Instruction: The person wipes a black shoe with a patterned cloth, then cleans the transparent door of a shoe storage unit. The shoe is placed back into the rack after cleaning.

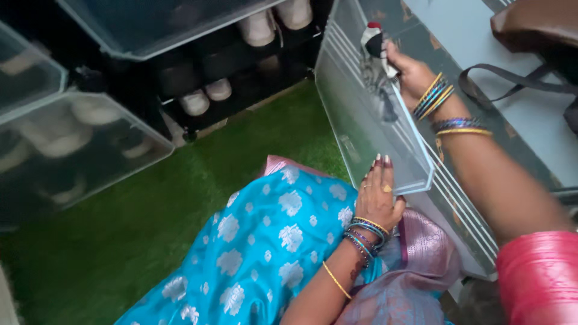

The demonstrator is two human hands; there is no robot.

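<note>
Head view, right of centre: left hand [380, 195] rests flat and unclenched on clear bin door [367, 120]; right hand [408, 71] grips spray bottle [374, 43], which could slip and fall.

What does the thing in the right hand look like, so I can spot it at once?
Start at the clear plastic door panel right of the shoe rack. At its top edge, the right hand grips a small spray bottle. Its red-tipped white and black head sets it apart.

Home: shoe rack [211, 90], clear storage boxes [90, 144], green carpet [198, 180].
</note>
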